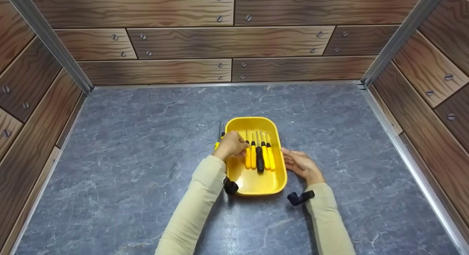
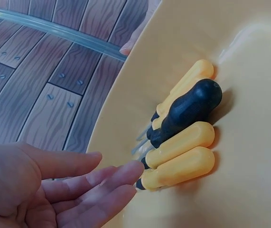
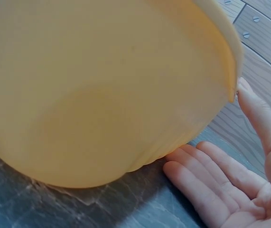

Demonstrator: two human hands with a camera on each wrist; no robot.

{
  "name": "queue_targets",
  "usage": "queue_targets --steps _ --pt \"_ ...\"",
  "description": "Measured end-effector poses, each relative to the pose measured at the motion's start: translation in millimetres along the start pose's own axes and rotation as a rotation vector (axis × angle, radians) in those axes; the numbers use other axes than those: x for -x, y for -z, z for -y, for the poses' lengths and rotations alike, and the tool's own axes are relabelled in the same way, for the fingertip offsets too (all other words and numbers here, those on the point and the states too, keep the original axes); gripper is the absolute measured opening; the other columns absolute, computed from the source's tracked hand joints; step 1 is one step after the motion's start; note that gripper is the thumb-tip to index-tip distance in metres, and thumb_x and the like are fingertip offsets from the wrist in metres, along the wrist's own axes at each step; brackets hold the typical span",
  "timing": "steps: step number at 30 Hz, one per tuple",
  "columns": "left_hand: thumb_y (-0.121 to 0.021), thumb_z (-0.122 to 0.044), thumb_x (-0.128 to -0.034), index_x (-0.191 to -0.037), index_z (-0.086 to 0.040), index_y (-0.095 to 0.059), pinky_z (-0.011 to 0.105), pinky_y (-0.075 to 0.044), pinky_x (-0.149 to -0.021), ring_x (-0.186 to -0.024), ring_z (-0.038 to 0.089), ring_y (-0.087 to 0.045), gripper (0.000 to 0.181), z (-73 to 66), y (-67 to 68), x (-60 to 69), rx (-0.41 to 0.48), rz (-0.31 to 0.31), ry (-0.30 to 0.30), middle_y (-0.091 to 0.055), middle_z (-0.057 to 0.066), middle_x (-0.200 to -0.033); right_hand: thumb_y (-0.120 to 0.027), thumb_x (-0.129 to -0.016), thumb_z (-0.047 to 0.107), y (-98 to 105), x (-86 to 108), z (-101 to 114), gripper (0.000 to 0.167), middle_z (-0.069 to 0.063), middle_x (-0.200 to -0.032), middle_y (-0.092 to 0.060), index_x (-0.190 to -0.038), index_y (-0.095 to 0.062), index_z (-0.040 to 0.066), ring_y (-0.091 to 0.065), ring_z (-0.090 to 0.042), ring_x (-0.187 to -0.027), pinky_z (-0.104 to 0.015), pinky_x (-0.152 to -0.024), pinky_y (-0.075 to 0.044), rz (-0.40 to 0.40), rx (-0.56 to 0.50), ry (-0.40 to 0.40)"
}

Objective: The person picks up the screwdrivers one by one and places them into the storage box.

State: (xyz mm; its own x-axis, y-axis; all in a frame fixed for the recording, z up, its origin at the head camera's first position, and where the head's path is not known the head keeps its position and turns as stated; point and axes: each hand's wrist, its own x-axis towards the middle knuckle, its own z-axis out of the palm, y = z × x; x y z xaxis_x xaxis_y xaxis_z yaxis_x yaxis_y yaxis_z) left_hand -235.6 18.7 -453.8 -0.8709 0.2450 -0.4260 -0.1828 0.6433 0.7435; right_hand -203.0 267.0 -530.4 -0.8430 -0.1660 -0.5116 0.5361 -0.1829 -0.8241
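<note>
A yellow tray (image 1: 256, 183) stands on the surface, holding a row of screwdrivers with tips pointing away. Several have yellow handles, and one screwdriver (image 1: 259, 160) is black-handled. Over the tray's left side is my left hand (image 1: 231, 143), its fingers extended beside the leftmost yellow screwdriver (image 2: 182, 168); whether they touch it I cannot tell. My right hand (image 1: 301, 164) is at the tray's right side. In the right wrist view its thumb touches the rim, while the other fingers lie straight near the lower wall.
More screwdrivers (image 1: 220, 132) lie just outside the tray's left wall, partly hidden by my left hand. Wood-patterned walls (image 1: 231, 42) surround the grey marbled surface (image 1: 128, 167). A black wrist mount (image 1: 300, 198) juts out from the right sleeve.
</note>
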Motion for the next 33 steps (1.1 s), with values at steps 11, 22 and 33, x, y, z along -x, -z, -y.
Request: queue_targets --steps 11,22,33 --pt "-0.058 -0.007 -0.0948 -0.109 0.010 -0.067 0.039 -0.063 -0.079 -0.071 0.025 -0.074 0.024 12.4 13.2 10.3 0.217 -0.020 -0.078 -0.072 0.026 -0.095 -0.061 -0.095 0.024 -1 1.9 1 0.015 0.002 -0.083 -0.074 -0.089 -0.070 0.013 -0.070 -0.009 -0.083 -0.023 -0.078 -0.061 0.025 -0.016 0.008" --pt "-0.057 -0.007 -0.0957 -0.110 0.014 -0.063 0.039 -0.064 -0.079 -0.056 0.007 -0.064 0.026 24.5 26.4 18.5 0.350 -0.067 -0.078 -0.071 0.021 -0.089 -0.060 -0.096 0.022 0 2.3 1 0.017 0.002 -0.083 -0.075 -0.085 -0.072 0.016 -0.071 -0.009 -0.082 -0.023 -0.078 -0.061 0.051 -0.031 0.019" --pt "-0.056 -0.006 -0.0958 -0.109 0.015 -0.063 0.026 -0.064 -0.064 -0.055 0.005 -0.063 0.026 34.3 35.9 21.9 0.387 -0.096 -0.103 -0.072 0.021 -0.087 -0.060 -0.095 0.021 1 1.2 1 0.016 0.002 -0.081 -0.074 -0.083 -0.070 0.017 -0.070 -0.009 -0.080 -0.023 -0.076 -0.061 0.031 -0.047 0.013"
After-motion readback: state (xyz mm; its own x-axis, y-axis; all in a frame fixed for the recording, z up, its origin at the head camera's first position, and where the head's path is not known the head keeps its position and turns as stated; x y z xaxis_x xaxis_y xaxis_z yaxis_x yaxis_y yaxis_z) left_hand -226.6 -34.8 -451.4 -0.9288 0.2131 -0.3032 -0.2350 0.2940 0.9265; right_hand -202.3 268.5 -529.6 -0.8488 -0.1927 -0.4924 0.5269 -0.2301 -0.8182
